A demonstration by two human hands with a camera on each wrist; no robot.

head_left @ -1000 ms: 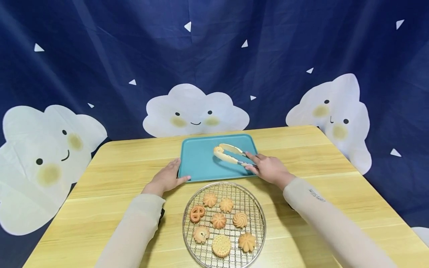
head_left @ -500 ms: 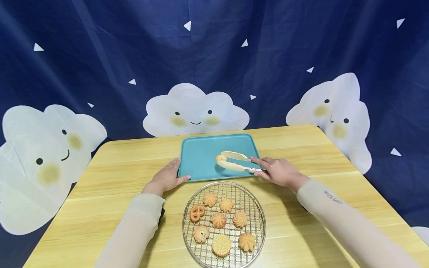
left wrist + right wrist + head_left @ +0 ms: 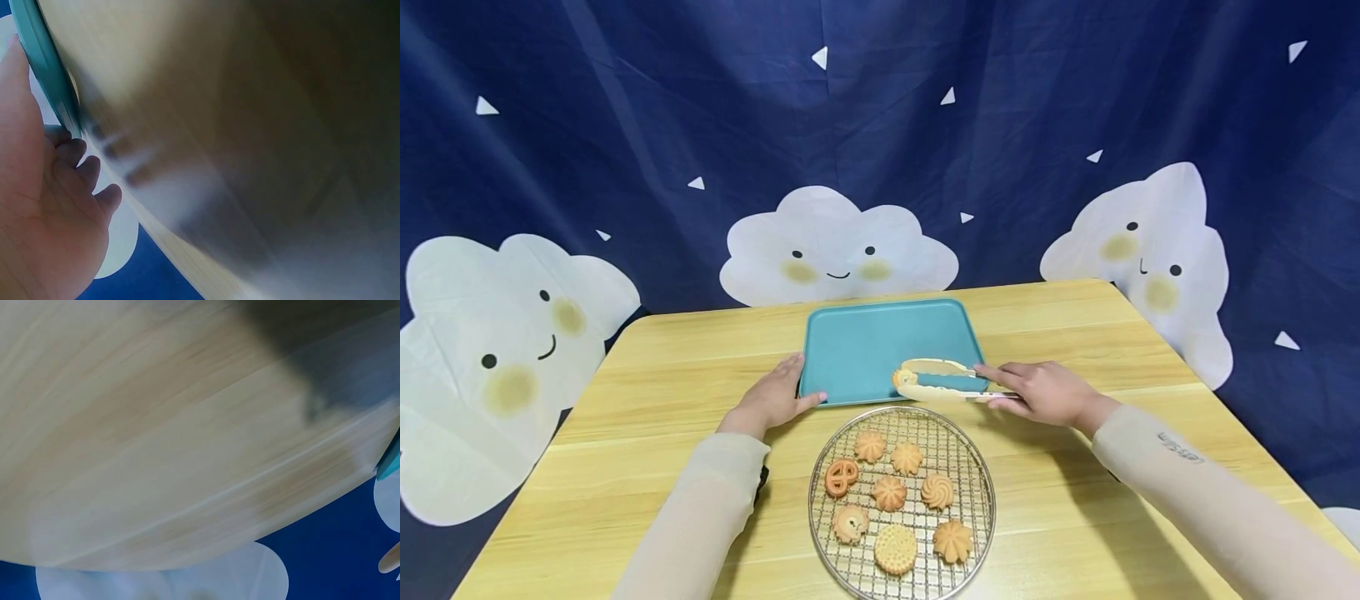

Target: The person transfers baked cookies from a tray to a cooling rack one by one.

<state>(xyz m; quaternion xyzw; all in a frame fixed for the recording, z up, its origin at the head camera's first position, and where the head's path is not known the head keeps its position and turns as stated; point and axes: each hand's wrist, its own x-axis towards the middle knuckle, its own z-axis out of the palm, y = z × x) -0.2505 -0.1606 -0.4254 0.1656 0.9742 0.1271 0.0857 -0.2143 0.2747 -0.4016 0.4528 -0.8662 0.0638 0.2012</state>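
My right hand [image 3: 1048, 393] grips a pair of tongs [image 3: 943, 392] with cream-coloured tips and metal arms. A small round cookie [image 3: 905, 379] is pinched between the tips, over the front right part of the teal tray [image 3: 865, 346]. At the tray's front left corner, my left hand [image 3: 771, 398] holds the rim, with the thumb along the front edge and the fingers at the left side. The left wrist view shows that hand [image 3: 50, 187] with bent fingertips by the tray edge [image 3: 47, 62]. In the right wrist view only a fingertip [image 3: 390, 557] shows; the tongs are out of sight there.
In front of the tray, a round wire cooling rack [image 3: 973, 479] bears several cookies, among them a pretzel-shaped one [image 3: 841, 479] and a round dotted one [image 3: 895, 550]. Both stand on a wooden table [image 3: 662, 375]. A dark blue cloud-patterned curtain [image 3: 880, 108] hangs behind.
My right hand has drawn the tongs and their cookie toward me and to the right, from the tray's middle to its front edge. The left hand has kept still.
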